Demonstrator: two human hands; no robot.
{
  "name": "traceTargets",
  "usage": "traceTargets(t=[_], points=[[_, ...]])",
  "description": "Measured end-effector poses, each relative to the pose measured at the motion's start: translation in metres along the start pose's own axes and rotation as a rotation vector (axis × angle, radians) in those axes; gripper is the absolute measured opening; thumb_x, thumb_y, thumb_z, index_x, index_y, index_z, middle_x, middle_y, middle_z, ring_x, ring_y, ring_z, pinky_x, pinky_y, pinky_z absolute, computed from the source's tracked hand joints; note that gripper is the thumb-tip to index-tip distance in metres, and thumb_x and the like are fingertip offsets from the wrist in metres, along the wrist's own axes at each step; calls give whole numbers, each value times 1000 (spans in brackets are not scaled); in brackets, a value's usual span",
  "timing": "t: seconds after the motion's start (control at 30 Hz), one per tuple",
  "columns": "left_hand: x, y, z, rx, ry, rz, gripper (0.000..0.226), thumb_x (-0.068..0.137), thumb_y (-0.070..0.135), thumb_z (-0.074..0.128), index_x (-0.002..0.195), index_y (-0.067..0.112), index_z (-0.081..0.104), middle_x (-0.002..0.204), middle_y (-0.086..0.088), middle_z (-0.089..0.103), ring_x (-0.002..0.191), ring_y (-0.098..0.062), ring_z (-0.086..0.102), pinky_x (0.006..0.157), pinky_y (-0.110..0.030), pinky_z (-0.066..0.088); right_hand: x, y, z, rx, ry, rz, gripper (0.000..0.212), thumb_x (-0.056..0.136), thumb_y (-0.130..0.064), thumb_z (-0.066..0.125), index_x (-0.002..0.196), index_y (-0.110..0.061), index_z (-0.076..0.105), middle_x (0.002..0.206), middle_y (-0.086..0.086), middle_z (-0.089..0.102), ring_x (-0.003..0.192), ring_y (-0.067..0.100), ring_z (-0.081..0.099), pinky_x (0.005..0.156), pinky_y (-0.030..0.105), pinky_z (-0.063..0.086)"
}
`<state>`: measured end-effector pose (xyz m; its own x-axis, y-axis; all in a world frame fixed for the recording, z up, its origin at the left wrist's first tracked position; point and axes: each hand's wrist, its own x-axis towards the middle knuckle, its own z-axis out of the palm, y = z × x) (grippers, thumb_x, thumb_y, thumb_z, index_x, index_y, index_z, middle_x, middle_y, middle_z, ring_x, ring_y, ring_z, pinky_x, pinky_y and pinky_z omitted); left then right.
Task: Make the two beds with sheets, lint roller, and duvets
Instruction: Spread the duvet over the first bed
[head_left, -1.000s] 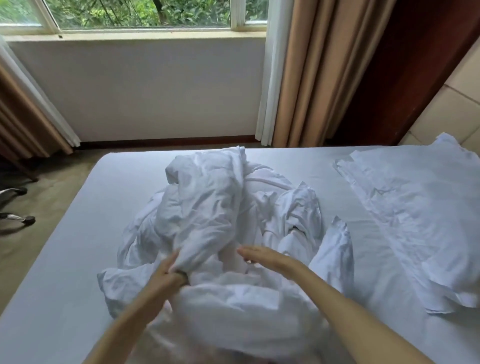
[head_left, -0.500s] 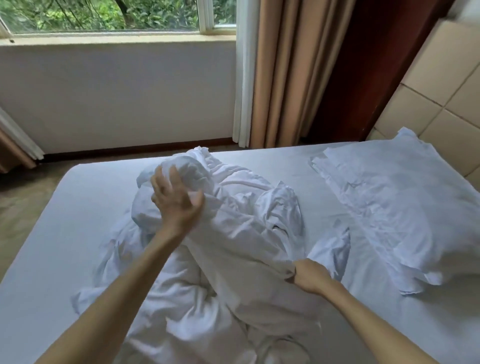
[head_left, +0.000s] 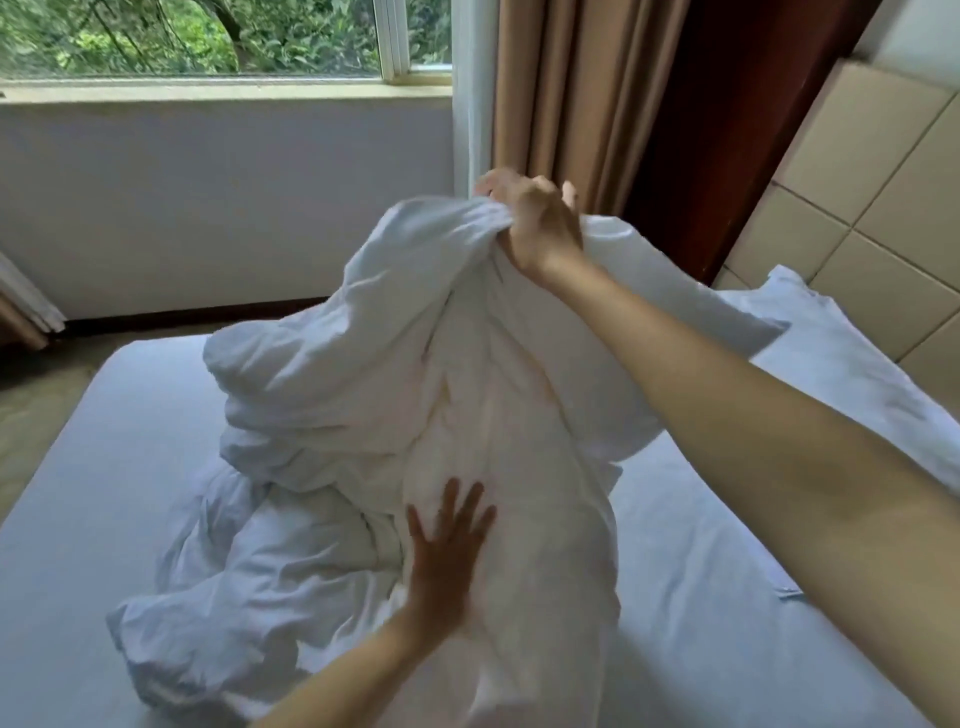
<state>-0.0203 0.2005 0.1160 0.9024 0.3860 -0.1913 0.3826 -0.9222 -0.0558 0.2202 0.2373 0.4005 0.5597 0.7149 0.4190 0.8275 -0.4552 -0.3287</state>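
Duvet (head_left: 337, 374) (one, white, bunched) held high in the clenched right hand (head_left: 535, 223), left hand (head_left: 447, 551) pressing it flat, fingers spread — one pillow (head_left: 852, 364) beside.

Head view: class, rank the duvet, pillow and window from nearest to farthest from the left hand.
1. The duvet: the left hand presses flat on it, in the middle of the bed.
2. The pillow: on the bed, off to the right.
3. The window: upper left, past the bed's far edge.
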Motion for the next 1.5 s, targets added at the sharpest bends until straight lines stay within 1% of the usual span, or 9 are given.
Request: traceTargets(t=[0.23, 0.4, 0.53, 0.7, 0.87, 1.0, 1.23, 1.4, 1.5], points=[[25, -81, -7, -117, -333, -439, 96, 84, 57, 52, 152, 16, -1, 159, -5, -9, 147, -25, -6, 105, -73, 6, -131, 95, 75, -161, -545, 178, 103, 79, -32, 70, 148, -43, -7, 157, 1, -20, 143, 24, -22, 110, 62, 1], [1, -16, 35, -141, -22, -3, 74, 67, 55, 47, 125, 10, 53, 135, -19, 51, 137, -38, 24, 97, -71, 25, -285, 173, 140, 48, -759, 984, 110, 73, -47, 71, 151, -20, -2, 155, 22, 8, 142, 39, 14, 112, 52, 23], [-30, 41, 81, -69, -382, 128, 121, 21, 75, 66, 125, 13, 56, 128, -26, 52, 123, -43, 44, 103, -64, 8, -415, 240, 232, 314, -995, 1146, 136, 20, -72, 72, 137, -12, 42, 134, 9, 54, 123, 26, 51, 102, 39, 43], [-16, 42, 80, -108, -217, 64, 25, 48, 33, 78, 68, 26, 65, 53, -2, 63, 52, -19, 65, 80, -30, 46, -428, 182, 222, 666, -884, 1267, 131, 38, -68, 83, 142, -9, 30, 143, 12, 44, 129, 26, 46, 107, 35, 38], [29, 19, -8, -589, 191, -443, 39, 90, 26, 38, 120, 16, 60, 110, -18, 66, 102, -37, 60, 78, -37, 45, -403, 164, 209, 1332, -811, 1785, 67, 76, -63, 62, 123, -16, 56, 117, 12, 63, 99, 27, 60, 77, 39, 47], [83, -35, -76, -790, 536, -548, 22, 94, 14, 46, 102, 3, 64, 106, -23, 65, 101, -37, 59, 83, -38, 42, -303, 140, 182, 1533, -566, 1453, 11, 91, -9, 54, 98, -4, 62, 76, 8, 73, 67, 17, 70, 60, 28, 57], [69, -30, -145, -907, 931, -581, 31, 85, 36, 52, 107, 15, 54, 106, -8, 57, 99, -27, 56, 91, -42, 46, -116, 87, 27, 1766, -290, 842, 20, 97, -7, 46, 80, -5, 57, 61, 3, 64, 53, 11, 63, 54, 19, 54], [31, 42, -143, -1089, 621, -359, 71, 66, 70, 66, 112, 18, 52, 101, 6, 57, 92, -9, 56, 83, -22, 45, -81, 20, -9, 1625, -667, 531, 21, 98, -27, 45, 83, -14, 52, 79, 6, 58, 72, 15, 58, 68, 21, 52], [56, 10, -148, -1398, 590, -624, 39, 85, 42, 65, 109, 12, 57, 98, -3, 64, 87, -18, 59, 75, -24, 46, -83, -7, -3, 1412, -833, 413, 35, 98, -39, 43, 102, -9, 61, 97, 11, 68, 85, 16, 62, 78, 26, 51]])
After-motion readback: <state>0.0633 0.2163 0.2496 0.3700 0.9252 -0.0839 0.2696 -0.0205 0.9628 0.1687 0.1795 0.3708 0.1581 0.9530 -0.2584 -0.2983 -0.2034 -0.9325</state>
